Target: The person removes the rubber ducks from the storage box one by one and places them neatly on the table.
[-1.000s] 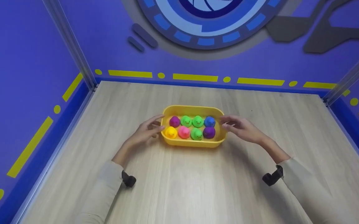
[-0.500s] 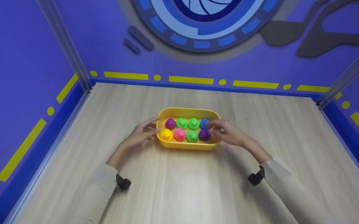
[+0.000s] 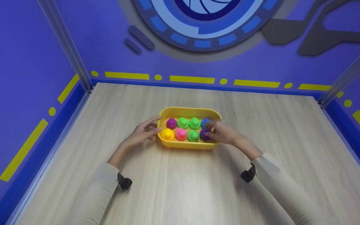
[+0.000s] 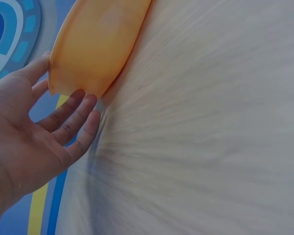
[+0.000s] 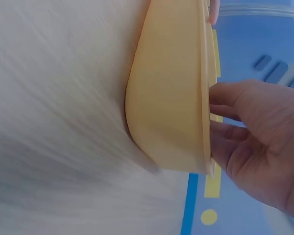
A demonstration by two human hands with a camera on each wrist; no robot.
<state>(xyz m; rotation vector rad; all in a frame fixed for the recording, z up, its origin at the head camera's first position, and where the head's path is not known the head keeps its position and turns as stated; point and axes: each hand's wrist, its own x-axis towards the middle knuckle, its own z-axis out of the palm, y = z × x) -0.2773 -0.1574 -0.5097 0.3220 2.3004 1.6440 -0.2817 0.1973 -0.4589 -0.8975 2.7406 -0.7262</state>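
Observation:
A yellow plastic tub (image 3: 186,145) stands on the table with two rows of small toy ducks in it. The back row has a magenta duck (image 3: 171,123), two green ducks (image 3: 183,122) and a blue duck (image 3: 205,122). In front are a yellow duck (image 3: 168,134), a pink duck (image 3: 181,134), a green duck (image 3: 193,135) and a purple duck (image 3: 203,134). My left hand (image 3: 140,132) touches the tub's left end, thumb at the rim, fingers loosely spread. My right hand (image 3: 225,132) reaches over the right end, fingertips over the blue and purple ducks; the tub wall hides them in the right wrist view.
The wood-grain table (image 3: 180,187) extends around the tub on all sides. Blue panels with yellow dashes (image 3: 192,80) enclose its back and sides, with metal posts (image 3: 70,47) at the back corners.
My right hand has moved left from outside the tub's right end to over the blue and purple ducks, and its fingers have dipped lower. My left hand stays at the left end.

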